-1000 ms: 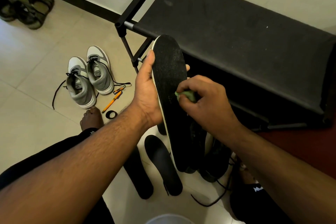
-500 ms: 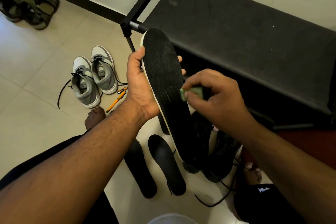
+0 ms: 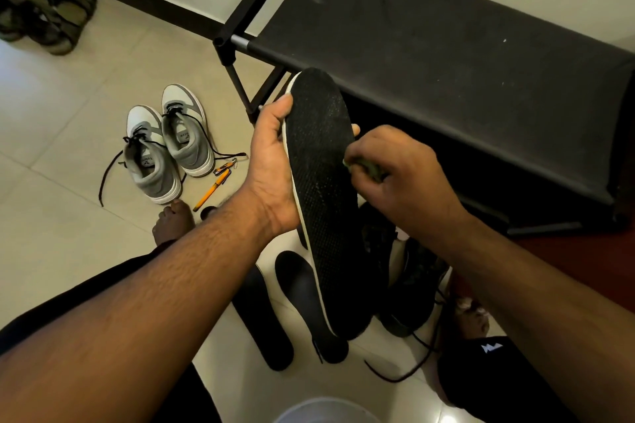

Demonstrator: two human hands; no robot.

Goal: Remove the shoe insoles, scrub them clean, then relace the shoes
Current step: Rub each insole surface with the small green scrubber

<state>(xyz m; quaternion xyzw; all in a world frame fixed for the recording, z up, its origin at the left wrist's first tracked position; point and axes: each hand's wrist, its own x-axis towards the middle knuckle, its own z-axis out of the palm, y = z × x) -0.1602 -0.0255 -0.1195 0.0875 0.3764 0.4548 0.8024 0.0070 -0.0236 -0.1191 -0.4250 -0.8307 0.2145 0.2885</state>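
My left hand (image 3: 271, 165) grips a long black insole (image 3: 323, 189) with a white edge, held upright in the middle of the view. My right hand (image 3: 402, 178) pinches a small green scrub pad (image 3: 369, 168) against the insole's right edge near the middle. Two more black insoles (image 3: 302, 299) lie on the floor below. Black shoes (image 3: 412, 282) with loose laces sit behind the held insole, partly hidden. A grey and white pair of sneakers (image 3: 165, 144) stands on the tiles at the left, laces trailing.
A black fabric shoe rack (image 3: 446, 55) fills the upper right. An orange pen (image 3: 211, 191) and a small black ring lie by my bare foot (image 3: 173, 221). Olive sandals (image 3: 44, 17) sit at the far left wall. A white bucket rim (image 3: 323, 412) shows at the bottom.
My right hand with the green pad has slid along the insole's right side. My left hand has kept its grip and tilted the insole slightly.
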